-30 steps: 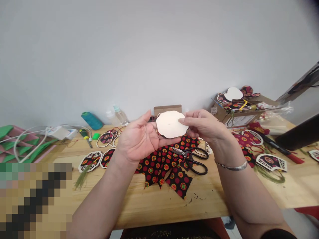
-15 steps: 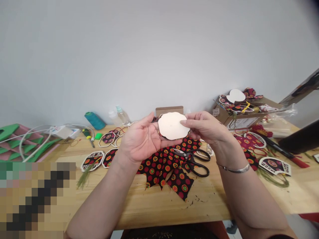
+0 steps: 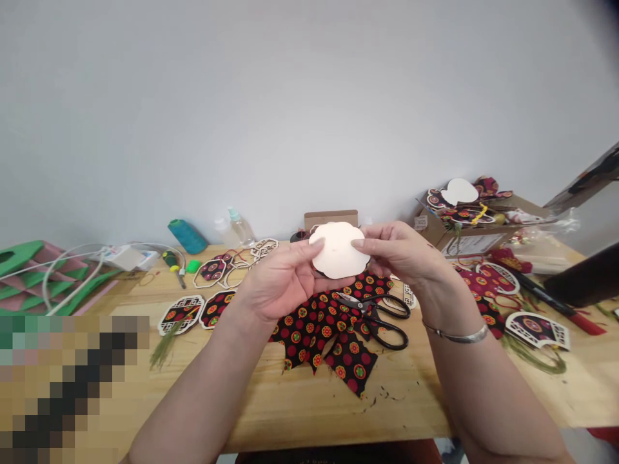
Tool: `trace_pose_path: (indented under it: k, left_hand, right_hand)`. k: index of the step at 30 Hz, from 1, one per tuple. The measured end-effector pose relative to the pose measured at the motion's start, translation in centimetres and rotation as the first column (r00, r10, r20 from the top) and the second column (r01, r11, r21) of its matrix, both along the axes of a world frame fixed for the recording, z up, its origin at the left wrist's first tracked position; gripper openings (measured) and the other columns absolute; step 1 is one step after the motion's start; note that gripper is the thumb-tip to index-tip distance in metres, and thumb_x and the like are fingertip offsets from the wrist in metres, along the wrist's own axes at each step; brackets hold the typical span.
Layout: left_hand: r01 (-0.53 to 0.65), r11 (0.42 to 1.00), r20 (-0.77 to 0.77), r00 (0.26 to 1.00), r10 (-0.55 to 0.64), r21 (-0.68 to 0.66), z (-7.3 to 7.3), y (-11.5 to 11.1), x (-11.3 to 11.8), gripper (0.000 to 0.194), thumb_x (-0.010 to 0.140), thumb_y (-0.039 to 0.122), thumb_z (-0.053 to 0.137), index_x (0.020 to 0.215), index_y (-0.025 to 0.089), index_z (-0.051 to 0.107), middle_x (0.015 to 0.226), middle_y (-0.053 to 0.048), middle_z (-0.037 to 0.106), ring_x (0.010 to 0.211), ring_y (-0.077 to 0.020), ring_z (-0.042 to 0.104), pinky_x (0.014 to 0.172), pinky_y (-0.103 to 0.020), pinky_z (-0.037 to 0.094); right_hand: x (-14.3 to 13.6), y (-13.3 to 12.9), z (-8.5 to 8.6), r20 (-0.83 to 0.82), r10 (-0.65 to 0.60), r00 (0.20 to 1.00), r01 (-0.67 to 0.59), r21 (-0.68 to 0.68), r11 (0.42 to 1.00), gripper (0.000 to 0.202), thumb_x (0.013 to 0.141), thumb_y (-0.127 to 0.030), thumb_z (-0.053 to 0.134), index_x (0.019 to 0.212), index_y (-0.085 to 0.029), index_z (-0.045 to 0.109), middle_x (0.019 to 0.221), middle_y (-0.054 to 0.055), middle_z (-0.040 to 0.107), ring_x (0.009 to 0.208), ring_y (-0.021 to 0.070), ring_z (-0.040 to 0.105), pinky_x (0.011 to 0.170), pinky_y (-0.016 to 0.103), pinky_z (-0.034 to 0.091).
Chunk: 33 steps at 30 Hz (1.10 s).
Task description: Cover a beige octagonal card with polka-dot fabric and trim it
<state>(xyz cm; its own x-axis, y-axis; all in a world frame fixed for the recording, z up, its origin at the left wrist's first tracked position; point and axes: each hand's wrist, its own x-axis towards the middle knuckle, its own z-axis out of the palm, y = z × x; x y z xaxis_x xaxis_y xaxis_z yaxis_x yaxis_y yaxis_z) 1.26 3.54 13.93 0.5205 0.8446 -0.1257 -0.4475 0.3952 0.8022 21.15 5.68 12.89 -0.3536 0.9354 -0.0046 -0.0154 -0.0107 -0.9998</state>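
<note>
A pale, scallop-edged disc point(image 3: 340, 252) is held above the table between both hands, with a dark edge showing beneath it. My left hand point(image 3: 285, 274) grips its left side, thumb on top and fingers underneath. On the right side, my right hand point(image 3: 394, 250) pinches it with the thumb on top. Below the hands lies black fabric point(image 3: 309, 328) with red and orange round motifs, partly hidden by them. Black-handled scissors point(image 3: 382, 312) rest on the fabric's right part.
Patterned ornaments point(image 3: 181, 314) lie at left, with a screwdriver point(image 3: 173, 267) and teal thread spool point(image 3: 187, 236) behind. A cardboard box point(image 3: 471, 241) holding pieces stands at back right, near a black cylinder point(image 3: 580, 277). Another ornament point(image 3: 538, 330) lies right.
My left hand has closed its thumb onto the disc, where before it lay open beneath it. The whole view has shifted slightly.
</note>
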Motion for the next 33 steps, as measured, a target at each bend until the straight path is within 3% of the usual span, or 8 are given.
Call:
trace_pose_path:
  k: [3, 6, 11, 22, 28, 33]
  left_hand:
    - [-0.055, 0.996, -0.057, 0.997, 0.060, 0.077, -0.5, 0.0, 0.4, 0.032, 0.081, 0.007, 0.064, 0.113, 0.009, 0.066, 0.104, -0.015, 0.074, 0.090, -0.0242, 0.072, 0.076, -0.034, 0.061]
    - [-0.129, 0.983, -0.073, 0.988, 0.139, 0.131, -0.8, 0.1, 0.6, 0.037, 0.075, 0.008, 0.072, 0.112, 0.010, 0.068, 0.101, -0.014, 0.075, 0.086, -0.0231, 0.072, 0.069, -0.028, 0.060]
    - [-0.178, 0.967, -0.092, 0.976, 0.197, 0.184, -0.7, 0.0, 0.4, 0.035, 0.071, 0.012, 0.076, 0.107, 0.011, 0.072, 0.096, -0.012, 0.076, 0.079, -0.0218, 0.072, 0.063, -0.026, 0.058]
    - [-0.248, 0.936, -0.162, 0.942, 0.293, 0.251, -0.4, -0.4, -0.1, 0.040, 0.066, 0.015, 0.081, 0.105, 0.014, 0.072, 0.090, -0.008, 0.077, 0.065, -0.0132, 0.067, 0.062, -0.024, 0.056]
    - [-0.287, 0.903, -0.130, 0.931, 0.342, 0.319, -0.3, -0.2, -0.4, 0.026, 0.069, 0.019, 0.082, 0.094, 0.020, 0.075, 0.091, -0.004, 0.078, 0.080, -0.0136, 0.069, 0.070, -0.022, 0.054]
    - [-0.180, 0.937, -0.233, 0.939, 0.254, 0.299, -0.2, -0.1, -0.8, 0.036, 0.067, 0.021, 0.083, 0.102, 0.020, 0.075, 0.114, -0.008, 0.073, 0.109, -0.0224, 0.064, 0.089, -0.030, 0.051]
  right_hand:
    - [0.0, 0.0, -0.2, 0.021, 0.020, 1.000, -0.021, 0.042, 0.999, 0.033, 0.070, -0.044, 0.073, 0.075, -0.012, 0.067, 0.046, -0.004, 0.052, 0.036, 0.0044, 0.042, 0.033, 0.018, 0.023]
    - [0.0, -0.1, -0.4, 0.050, 0.030, 0.998, -0.036, 0.115, 0.993, 0.033, 0.076, -0.045, 0.070, 0.078, -0.012, 0.068, 0.047, -0.004, 0.051, 0.039, 0.0047, 0.041, 0.036, 0.018, 0.024]
    - [0.2, -0.3, -0.5, 0.108, 0.056, 0.993, -0.079, 0.222, 0.972, 0.033, 0.084, -0.046, 0.063, 0.083, -0.014, 0.068, 0.054, -0.003, 0.051, 0.044, 0.0054, 0.039, 0.041, 0.020, 0.025]
    - [0.1, -1.1, 0.7, 0.210, 0.054, 0.976, -0.125, 0.344, 0.930, 0.032, 0.088, -0.041, 0.059, 0.080, -0.012, 0.069, 0.059, -0.003, 0.045, 0.052, 0.0074, 0.037, 0.046, 0.022, 0.025]
    - [0.1, -1.1, 0.7, 0.197, 0.074, 0.978, -0.154, 0.428, 0.891, 0.025, 0.088, -0.032, 0.060, 0.080, -0.010, 0.069, 0.062, -0.003, 0.044, 0.055, 0.0069, 0.034, 0.048, 0.021, 0.026]
    - [0.2, -1.3, 0.7, 0.174, 0.109, 0.979, -0.177, 0.450, 0.875, 0.024, 0.089, -0.031, 0.060, 0.081, -0.011, 0.068, 0.068, 0.000, 0.049, 0.062, 0.0091, 0.040, 0.054, 0.022, 0.033]
